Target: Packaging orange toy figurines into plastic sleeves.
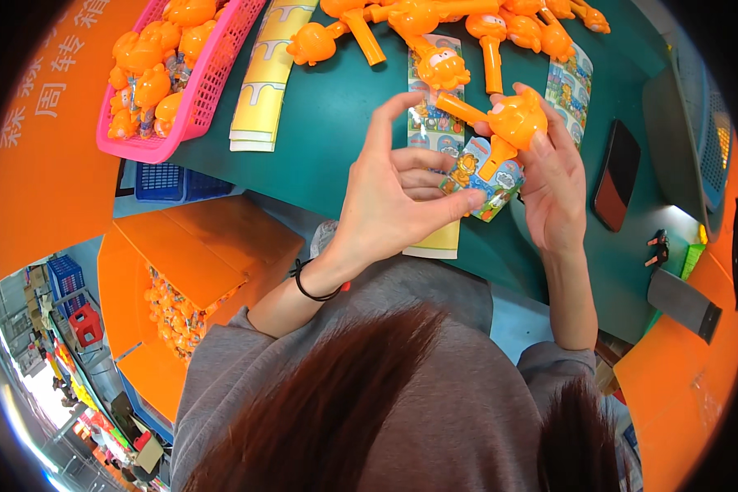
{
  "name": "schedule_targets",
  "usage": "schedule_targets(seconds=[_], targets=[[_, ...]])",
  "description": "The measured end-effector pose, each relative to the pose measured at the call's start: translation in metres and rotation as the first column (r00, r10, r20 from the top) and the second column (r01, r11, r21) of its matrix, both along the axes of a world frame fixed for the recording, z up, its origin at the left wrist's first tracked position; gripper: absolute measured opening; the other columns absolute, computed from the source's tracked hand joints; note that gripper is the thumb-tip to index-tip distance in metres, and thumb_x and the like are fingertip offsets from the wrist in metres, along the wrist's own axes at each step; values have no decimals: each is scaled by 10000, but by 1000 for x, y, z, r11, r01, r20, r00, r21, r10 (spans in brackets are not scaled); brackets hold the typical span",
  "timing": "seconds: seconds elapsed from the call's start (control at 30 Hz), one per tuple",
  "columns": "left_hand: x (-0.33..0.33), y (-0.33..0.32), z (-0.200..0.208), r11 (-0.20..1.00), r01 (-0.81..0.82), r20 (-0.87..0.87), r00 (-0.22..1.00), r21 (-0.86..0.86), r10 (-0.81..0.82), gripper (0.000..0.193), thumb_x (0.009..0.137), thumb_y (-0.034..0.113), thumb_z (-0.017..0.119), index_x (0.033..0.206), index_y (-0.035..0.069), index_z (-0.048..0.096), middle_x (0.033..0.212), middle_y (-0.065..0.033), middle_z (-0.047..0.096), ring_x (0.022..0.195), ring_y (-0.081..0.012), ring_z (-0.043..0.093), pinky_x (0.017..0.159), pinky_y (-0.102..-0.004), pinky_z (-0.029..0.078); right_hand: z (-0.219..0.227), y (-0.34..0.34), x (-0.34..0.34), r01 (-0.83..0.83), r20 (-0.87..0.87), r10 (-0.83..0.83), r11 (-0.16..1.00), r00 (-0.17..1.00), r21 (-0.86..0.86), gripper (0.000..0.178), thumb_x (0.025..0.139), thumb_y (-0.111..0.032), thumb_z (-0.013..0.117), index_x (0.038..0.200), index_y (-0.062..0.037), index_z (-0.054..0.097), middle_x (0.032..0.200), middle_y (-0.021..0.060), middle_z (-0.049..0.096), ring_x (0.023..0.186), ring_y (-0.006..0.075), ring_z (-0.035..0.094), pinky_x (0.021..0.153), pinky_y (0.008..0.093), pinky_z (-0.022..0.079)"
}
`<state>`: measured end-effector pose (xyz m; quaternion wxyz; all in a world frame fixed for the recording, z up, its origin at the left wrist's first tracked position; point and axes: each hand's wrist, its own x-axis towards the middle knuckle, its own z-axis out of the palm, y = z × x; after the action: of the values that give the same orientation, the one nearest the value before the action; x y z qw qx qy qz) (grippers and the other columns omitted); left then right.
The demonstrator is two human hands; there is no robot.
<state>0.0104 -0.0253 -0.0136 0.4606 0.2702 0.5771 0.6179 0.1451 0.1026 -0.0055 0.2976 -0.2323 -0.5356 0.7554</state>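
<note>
In my right hand is an orange plastic toy with a round cartoon-animal head, gripped between thumb and fingers. A short orange stem points down from the head over a colourful printed sticker. My left hand pinches that sticker at its lower edge with the thumb, the index finger raised and apart. Another orange handle reaches left from behind the toy; whether it belongs to the same toy I cannot tell. Beneath my hands lies a strip of printed sticker sheets.
Several orange toys lie along the table's far side. A pink basket full of orange figures stands at the far left, beside yellow sheets. A phone and another sticker strip are on the right. An orange box stands lower left.
</note>
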Motion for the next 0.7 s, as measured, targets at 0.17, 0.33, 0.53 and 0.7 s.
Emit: schedule_targets(seconds=[0.17,0.33,0.53,0.7], targets=[[-10,7,-3,999,-29,-86,996,24,31,843,696,-12,819,1362,49,306,824,-61,662,754,-83,646,681,-206,519,-2,-11,-5,53,6,-52,994,999,-98,519,963,-194,517,1398,2,313,1343,243,475,1220,326,528,996,414,450],[-28,6,5,1000,16,-116,993,26,-13,854,674,-19,826,1352,43,309,805,-53,663,757,-84,642,693,-208,512,-9,2,6,10,24,-15,982,1000,188,595,904,-117,581,1402,-12,273,1293,220,519,1208,306,537,989,400,460],[-43,1,13,989,-50,5,999,138,49,838,671,119,877,1305,22,338,897,-110,672,859,-141,668,792,-275,547,-7,7,16,-208,207,138,906,969,368,524,834,-91,654,1308,50,480,1307,178,515,1167,268,550,935,378,509],[-28,-8,6,940,-190,98,981,284,169,372,801,71,771,1100,-29,573,953,-122,689,878,-140,664,805,-270,538,-9,-6,8,-22,76,2,965,997,262,538,873,-164,655,1326,45,453,1338,178,477,1185,266,538,874,411,565]])
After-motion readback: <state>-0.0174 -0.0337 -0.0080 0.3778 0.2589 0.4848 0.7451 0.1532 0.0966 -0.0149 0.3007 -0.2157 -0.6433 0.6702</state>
